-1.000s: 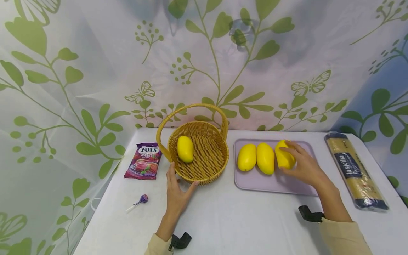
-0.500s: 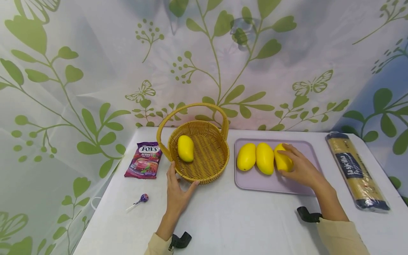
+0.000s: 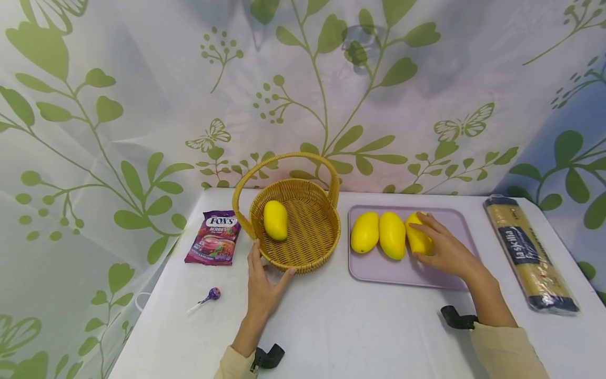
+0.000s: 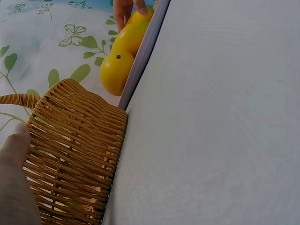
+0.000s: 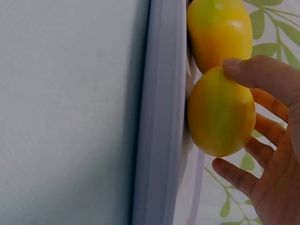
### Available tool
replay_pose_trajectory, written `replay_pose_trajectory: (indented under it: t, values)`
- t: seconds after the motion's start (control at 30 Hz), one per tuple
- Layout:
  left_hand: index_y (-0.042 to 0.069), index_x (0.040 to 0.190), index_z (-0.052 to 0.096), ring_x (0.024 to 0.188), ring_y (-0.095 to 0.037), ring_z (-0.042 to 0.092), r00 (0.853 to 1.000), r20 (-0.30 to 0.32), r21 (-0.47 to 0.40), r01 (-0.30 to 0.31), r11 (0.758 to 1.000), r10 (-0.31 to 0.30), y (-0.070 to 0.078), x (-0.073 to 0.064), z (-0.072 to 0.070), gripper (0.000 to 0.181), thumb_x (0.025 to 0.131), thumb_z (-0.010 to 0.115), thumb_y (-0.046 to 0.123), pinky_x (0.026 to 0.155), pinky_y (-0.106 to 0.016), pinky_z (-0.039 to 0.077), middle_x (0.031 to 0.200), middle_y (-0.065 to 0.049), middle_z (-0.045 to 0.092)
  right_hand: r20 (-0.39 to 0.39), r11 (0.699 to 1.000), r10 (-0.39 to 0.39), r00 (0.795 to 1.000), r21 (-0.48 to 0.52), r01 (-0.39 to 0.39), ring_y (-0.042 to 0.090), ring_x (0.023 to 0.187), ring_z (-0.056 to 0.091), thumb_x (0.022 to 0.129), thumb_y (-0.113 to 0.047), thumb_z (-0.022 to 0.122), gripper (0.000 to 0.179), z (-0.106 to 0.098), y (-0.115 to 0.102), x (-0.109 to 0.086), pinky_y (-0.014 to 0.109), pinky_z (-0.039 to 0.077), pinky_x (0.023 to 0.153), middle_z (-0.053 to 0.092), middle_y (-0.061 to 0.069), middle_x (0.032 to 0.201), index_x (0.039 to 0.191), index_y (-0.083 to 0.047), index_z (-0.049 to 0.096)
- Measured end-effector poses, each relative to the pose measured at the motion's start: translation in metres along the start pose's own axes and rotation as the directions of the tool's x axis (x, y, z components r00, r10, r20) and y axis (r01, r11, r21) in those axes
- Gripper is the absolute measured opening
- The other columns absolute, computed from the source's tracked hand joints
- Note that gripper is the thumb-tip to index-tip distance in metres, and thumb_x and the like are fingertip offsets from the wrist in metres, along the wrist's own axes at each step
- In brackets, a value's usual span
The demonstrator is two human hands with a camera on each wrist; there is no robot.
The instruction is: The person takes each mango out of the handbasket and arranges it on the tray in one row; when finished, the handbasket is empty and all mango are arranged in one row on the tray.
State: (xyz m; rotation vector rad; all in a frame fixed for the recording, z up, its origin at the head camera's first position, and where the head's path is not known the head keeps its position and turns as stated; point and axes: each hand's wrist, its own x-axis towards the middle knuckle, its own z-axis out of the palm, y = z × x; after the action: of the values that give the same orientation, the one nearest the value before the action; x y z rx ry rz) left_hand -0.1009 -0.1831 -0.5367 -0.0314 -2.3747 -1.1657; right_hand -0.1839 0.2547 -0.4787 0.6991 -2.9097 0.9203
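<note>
Mango [image 3: 419, 241] shifted slightly leftward on tray [image 3: 379, 272], right hand [image 3: 447, 250] gripping it, left hand [image 3: 265, 295] spread against basket [image 3: 305, 231]

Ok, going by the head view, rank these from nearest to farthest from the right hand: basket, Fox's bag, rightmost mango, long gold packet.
1. Rightmost mango: on the tray, touched by the right hand.
2. Long gold packet: right of the tray.
3. Basket: left of the tray.
4. Fox's bag: left of the basket.
</note>
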Motion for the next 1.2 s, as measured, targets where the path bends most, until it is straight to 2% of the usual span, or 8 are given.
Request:
replay_pose_trajectory:
  t: [0.23, 0.43, 0.63, 0.77, 0.97, 1.2]
  values:
    - [0.006, 0.156, 0.017, 0.135, -0.03, 0.041, 1.0, 0.0, 0.0, -0.006, 1.0, 0.006, 0.001, 0.0, 0.0, 0.107, 0.078, 0.082, 0.041, 0.089, -0.045, 0.052, 0.157, -0.015, 0.028, -0.009, 1.0, 0.005, 1.0, -0.01, -0.005, 0.048, 0.145, 0.017, 0.076, -0.009, 0.082, 0.068, -0.001, -0.002, -0.002, 0.07, 0.025, 0.106, 0.026, 0.022, 0.157, 0.137, -0.003, 0.052]
    - [0.008, 0.157, 0.017, 0.135, -0.028, 0.041, 1.0, -0.002, -0.005, -0.01, 1.0, 0.01, 0.004, 0.0, -0.001, 0.107, 0.078, 0.081, 0.041, 0.09, -0.045, 0.052, 0.158, -0.012, 0.027, -0.046, 0.997, 0.031, 0.998, -0.074, -0.034, 0.045, 0.146, 0.016, 0.078, -0.017, 0.081, 0.067, -0.014, -0.02, -0.004, 0.071, 0.025, 0.106, 0.027, 0.02, 0.158, 0.138, -0.007, 0.052]
    - [0.008, 0.156, 0.018, 0.135, -0.03, 0.041, 1.0, -0.005, 0.002, -0.017, 1.0, 0.017, 0.004, 0.001, -0.002, 0.107, 0.077, 0.082, 0.041, 0.089, -0.046, 0.052, 0.158, -0.013, 0.027, -0.087, 0.996, -0.019, 0.996, -0.084, 0.011, 0.041, 0.148, 0.014, 0.08, -0.015, 0.08, 0.065, -0.021, -0.037, -0.003, 0.07, 0.028, 0.105, 0.028, 0.018, 0.158, 0.138, -0.01, 0.053]
    - [0.007, 0.156, 0.019, 0.134, -0.029, 0.041, 1.0, -0.007, 0.002, -0.011, 1.0, 0.011, 0.004, 0.001, -0.003, 0.107, 0.077, 0.082, 0.041, 0.089, -0.046, 0.052, 0.158, -0.012, 0.027, -0.133, 0.994, -0.089, 0.987, -0.073, 0.08, 0.041, 0.147, 0.019, 0.081, -0.014, 0.08, 0.063, -0.02, -0.054, 0.005, 0.071, 0.032, 0.1, 0.031, 0.018, 0.156, 0.138, -0.011, 0.054]
    - [0.008, 0.156, 0.018, 0.134, -0.025, 0.04, 1.0, -0.005, -0.017, 0.0, 1.0, 0.0, 0.005, 0.002, -0.003, 0.107, 0.077, 0.082, 0.042, 0.09, -0.044, 0.051, 0.158, -0.012, 0.027, -0.139, 0.977, -0.21, 0.968, -0.058, 0.204, 0.044, 0.14, 0.032, 0.082, -0.015, 0.079, 0.062, -0.002, -0.088, 0.026, 0.066, 0.04, 0.1, 0.036, 0.02, 0.153, 0.138, -0.012, 0.053]
    - [0.007, 0.156, 0.018, 0.134, -0.028, 0.041, 1.0, -0.004, -0.016, -0.006, 1.0, 0.006, 0.004, 0.001, -0.002, 0.108, 0.077, 0.082, 0.042, 0.089, -0.045, 0.052, 0.158, -0.015, 0.027, -0.052, 0.966, -0.258, 0.965, -0.014, 0.257, 0.035, 0.136, 0.041, 0.087, -0.025, 0.075, 0.06, 0.031, -0.124, 0.045, 0.053, 0.047, 0.101, 0.036, 0.012, 0.155, 0.142, -0.019, 0.051]
